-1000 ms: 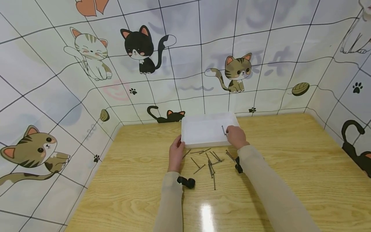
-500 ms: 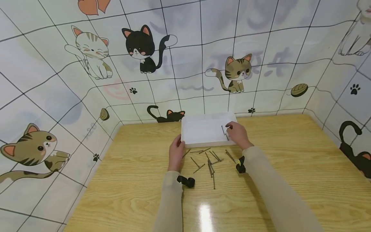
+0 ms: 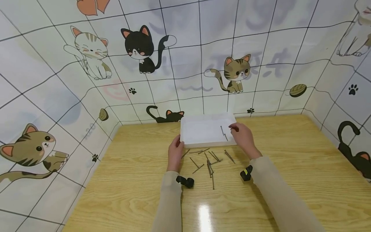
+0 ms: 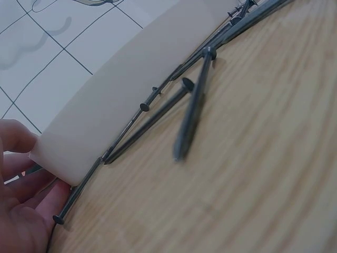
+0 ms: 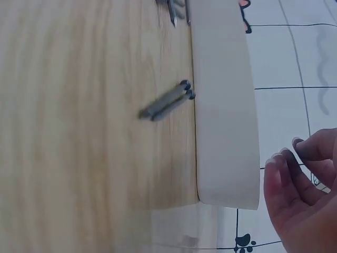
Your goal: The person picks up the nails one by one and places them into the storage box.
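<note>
A shallow white tray (image 3: 200, 130) stands on the wooden table with two nails (image 3: 222, 130) lying in its right part. My left hand (image 3: 175, 155) grips the tray's front left corner, thumb and fingers around its wall (image 4: 100, 105). Over the right end of the tray, my right hand (image 3: 244, 139) holds nothing; its fingers (image 5: 281, 179) are loosely bent, with a gap to the thumb. Several loose dark nails (image 3: 210, 168) lie scattered on the table in front of the tray, some crossing each other. One nail (image 4: 79, 192) lies right beside my left fingers.
A pair of nails (image 5: 167, 103) lies near the tray's front right wall. Behind the tray hangs a white wall covering (image 3: 188, 74) printed with cats and grid lines. The wooden tabletop (image 3: 139, 193) extends around both forearms.
My right hand has let go of a nail in the tray and drawn back to the right, uncovering two nails there. My left hand has stayed on the tray corner.
</note>
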`<action>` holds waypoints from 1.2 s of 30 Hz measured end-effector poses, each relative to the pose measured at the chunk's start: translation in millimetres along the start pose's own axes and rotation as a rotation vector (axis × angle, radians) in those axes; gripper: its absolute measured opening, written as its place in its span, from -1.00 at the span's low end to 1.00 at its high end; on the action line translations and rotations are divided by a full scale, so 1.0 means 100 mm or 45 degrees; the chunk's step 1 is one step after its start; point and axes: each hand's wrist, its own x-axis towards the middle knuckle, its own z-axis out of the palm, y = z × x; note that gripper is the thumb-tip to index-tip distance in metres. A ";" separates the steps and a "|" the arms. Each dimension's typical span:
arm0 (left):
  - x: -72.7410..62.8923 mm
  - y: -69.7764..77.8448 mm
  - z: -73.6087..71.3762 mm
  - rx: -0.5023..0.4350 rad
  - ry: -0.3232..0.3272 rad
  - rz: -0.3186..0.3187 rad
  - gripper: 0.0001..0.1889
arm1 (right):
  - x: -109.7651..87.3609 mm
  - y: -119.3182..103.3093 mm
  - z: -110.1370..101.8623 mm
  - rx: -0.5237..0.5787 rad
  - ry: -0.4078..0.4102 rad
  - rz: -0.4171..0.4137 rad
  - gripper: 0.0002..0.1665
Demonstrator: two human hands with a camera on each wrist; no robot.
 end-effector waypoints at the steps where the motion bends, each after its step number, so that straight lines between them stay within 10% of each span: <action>1: 0.00 0.00 0.00 0.000 0.000 -0.006 -0.56 | -0.03 0.01 0.00 0.011 0.015 0.000 -0.67; 12: -0.03 0.02 -0.01 0.000 0.014 -0.014 -0.56 | -0.38 -0.04 -0.02 0.102 0.104 0.017 -0.68; 36: -0.02 0.02 -0.01 -0.028 -0.009 -0.005 -0.55 | -0.49 0.21 -0.08 0.180 -0.190 0.215 -0.49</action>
